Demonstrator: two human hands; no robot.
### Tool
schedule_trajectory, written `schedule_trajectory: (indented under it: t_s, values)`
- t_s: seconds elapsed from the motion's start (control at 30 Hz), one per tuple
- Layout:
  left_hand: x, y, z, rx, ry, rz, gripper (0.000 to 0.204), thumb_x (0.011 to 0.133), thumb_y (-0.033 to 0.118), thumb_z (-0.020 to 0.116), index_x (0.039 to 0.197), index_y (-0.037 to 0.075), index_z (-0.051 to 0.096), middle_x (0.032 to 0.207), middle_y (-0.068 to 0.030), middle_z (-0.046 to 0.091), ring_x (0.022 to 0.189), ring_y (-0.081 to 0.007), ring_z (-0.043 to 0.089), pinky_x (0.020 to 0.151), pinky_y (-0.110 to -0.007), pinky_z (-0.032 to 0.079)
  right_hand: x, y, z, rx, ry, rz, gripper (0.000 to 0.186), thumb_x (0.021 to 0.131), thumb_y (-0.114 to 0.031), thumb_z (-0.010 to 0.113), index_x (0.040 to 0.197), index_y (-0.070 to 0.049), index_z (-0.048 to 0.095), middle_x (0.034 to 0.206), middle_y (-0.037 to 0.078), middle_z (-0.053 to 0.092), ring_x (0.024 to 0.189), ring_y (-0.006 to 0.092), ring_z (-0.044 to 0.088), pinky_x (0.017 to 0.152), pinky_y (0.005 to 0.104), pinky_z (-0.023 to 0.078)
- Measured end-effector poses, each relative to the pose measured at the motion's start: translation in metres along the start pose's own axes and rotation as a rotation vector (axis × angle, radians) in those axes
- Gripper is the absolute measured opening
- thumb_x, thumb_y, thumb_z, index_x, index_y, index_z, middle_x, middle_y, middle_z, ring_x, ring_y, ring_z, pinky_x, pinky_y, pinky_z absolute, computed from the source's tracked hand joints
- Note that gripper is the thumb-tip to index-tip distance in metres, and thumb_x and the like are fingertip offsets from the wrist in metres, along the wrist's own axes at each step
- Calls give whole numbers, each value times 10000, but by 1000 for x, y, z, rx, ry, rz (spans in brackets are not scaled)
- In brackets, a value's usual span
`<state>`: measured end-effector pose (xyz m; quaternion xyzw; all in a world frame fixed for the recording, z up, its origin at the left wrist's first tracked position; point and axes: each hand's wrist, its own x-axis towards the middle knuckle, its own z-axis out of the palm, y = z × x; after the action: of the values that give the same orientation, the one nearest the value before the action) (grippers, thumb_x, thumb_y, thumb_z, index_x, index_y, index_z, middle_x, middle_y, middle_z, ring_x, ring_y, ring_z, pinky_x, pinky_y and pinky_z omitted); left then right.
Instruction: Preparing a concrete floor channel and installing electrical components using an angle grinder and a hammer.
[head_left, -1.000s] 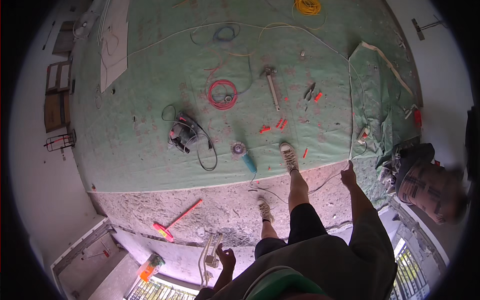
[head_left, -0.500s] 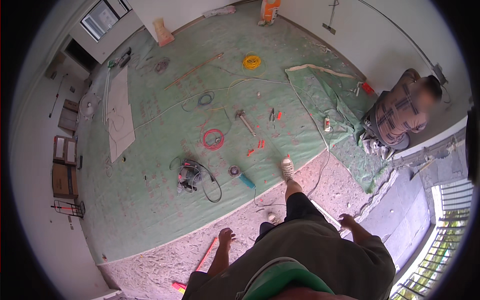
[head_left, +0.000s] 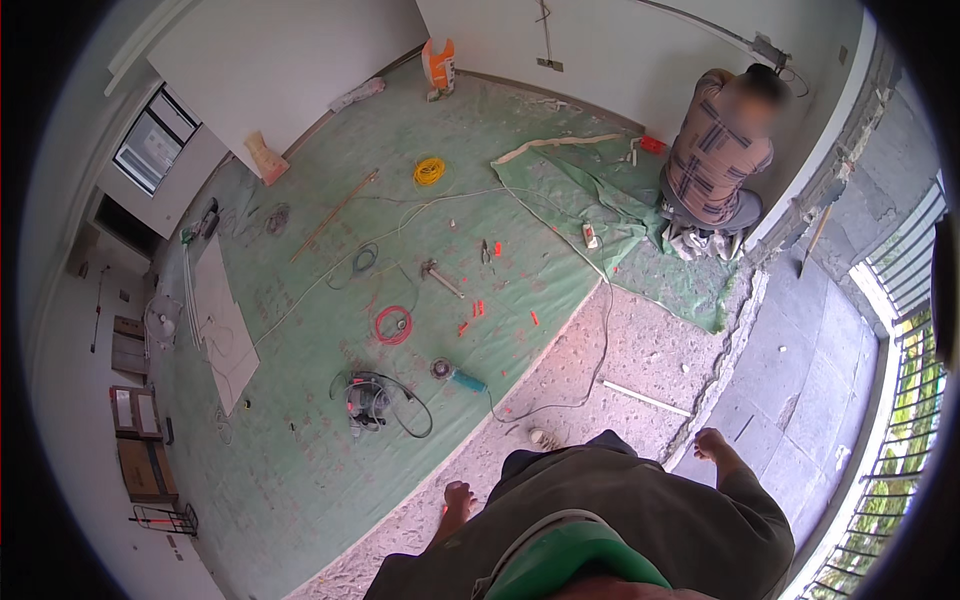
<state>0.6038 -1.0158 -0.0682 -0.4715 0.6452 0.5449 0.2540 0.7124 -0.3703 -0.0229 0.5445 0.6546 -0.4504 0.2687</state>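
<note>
My left hand (head_left: 459, 496) hangs low beside my body over the rough concrete strip, its fingers loosely bent and apart, with nothing seen in it. A small bit of red shows beside it; most of that object is hidden. My right hand (head_left: 709, 443) is held out over the edge of the grey tiles, fingers loosely curled and holding nothing. Nearest to it on the floor lies a white strip (head_left: 646, 398). Ahead of my shoe (head_left: 543, 438) rests an angle grinder (head_left: 465, 380) with a teal body, its cord trailing across the concrete.
A corded power tool (head_left: 367, 400), a red cable coil (head_left: 393, 325), a hammer (head_left: 441, 279) and pliers (head_left: 487, 252) lie on the green sheet (head_left: 300, 440). A person (head_left: 715, 150) crouches by the right wall. A long-handled tool (head_left: 815, 240) leans near the broken wall edge.
My view has turned right and moved forward, showing more grey tile and window bars. My forward foot is no longer visible. The red bar by my left hand is now mostly hidden.
</note>
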Motion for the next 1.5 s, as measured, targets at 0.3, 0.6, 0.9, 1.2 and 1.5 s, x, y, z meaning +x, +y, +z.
schedule_trajectory:
  t_s: [0.3,0.6,0.9,1.2,1.5]
  values:
    - [-74,34,45,467,-269,217,205,834,147,555,1022,65,557,913,-76,571,805,-236,606,676,-421,520,-30,119,-18,279,10,-199,343,836,14,386,1120,-43,571,816,161,633,569,188,618,466,294,475]
    - [-61,-35,92,602,-487,378,164,827,148,568,959,53,591,922,-107,602,827,-239,618,695,-387,532,-58,317,-8,-304,-47,-93,348,663,-49,622,993,-144,678,1073,64,637,1016,201,595,859,317,477]
    - [-98,43,204,1518,-624,626,243,825,130,551,1051,38,547,941,-110,590,821,-234,609,647,-372,523,-140,256,-54,1514,-132,-86,420,842,-52,494,1258,-112,472,861,89,625,712,212,619,617,342,508]
    - [-154,96,454,1905,-901,707,332,824,111,535,1143,24,503,961,-113,578,814,-229,601,599,-357,514,-165,248,-95,1016,394,-113,446,858,-122,511,1292,-95,413,964,66,591,846,190,591,737,351,499]
    - [-234,64,711,1580,-1056,515,428,796,77,562,1199,9,435,986,-129,551,762,-249,599,600,-351,525,-209,352,66,2193,914,636,309,838,-110,475,1146,-97,508,923,88,572,844,204,568,681,318,505]
